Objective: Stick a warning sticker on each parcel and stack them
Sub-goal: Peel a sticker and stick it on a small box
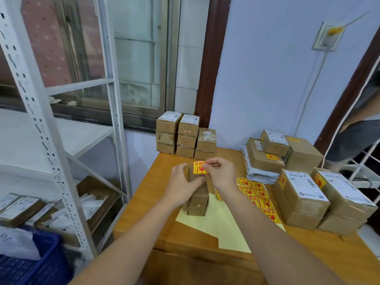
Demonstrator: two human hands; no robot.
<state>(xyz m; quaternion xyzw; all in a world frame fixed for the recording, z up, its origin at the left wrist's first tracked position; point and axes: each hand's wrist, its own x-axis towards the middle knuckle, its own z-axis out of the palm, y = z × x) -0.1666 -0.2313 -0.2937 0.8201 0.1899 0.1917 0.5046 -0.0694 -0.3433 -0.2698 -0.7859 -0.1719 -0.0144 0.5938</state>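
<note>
Right hand (221,173) pinching a yellow and red warning sticker (199,167) between thumb and fingertips, grip closed on its right edge, sticker held just over the top of the upright parcel (198,194). Left hand (183,186) wrapped around that parcel's left side and upper end, grip closed on it, thumb across the near face. Parcel standing on end on a pale yellow backing sheet (228,229), near the middle of the wooden table (308,249).

Just right of the parcel, partly under the right forearm: a sheet of unused stickers (261,196), lying flat on the table. Further right of the parcel: two stacks of labelled brown boxes (320,200), each top box bearing a yellow sticker by its white label. Beyond those, at the far right of the parcel: a looser heap of boxes (285,153) on a grey mailing bag, two yellow stickers visible. Behind the parcel, at the table's far edge against the wall: three short stacks of small boxes (185,134).

Left of the parcel, off the table: white metal shelving (61,153) holding more parcels, and a blue crate (41,262) at the bottom.
</note>
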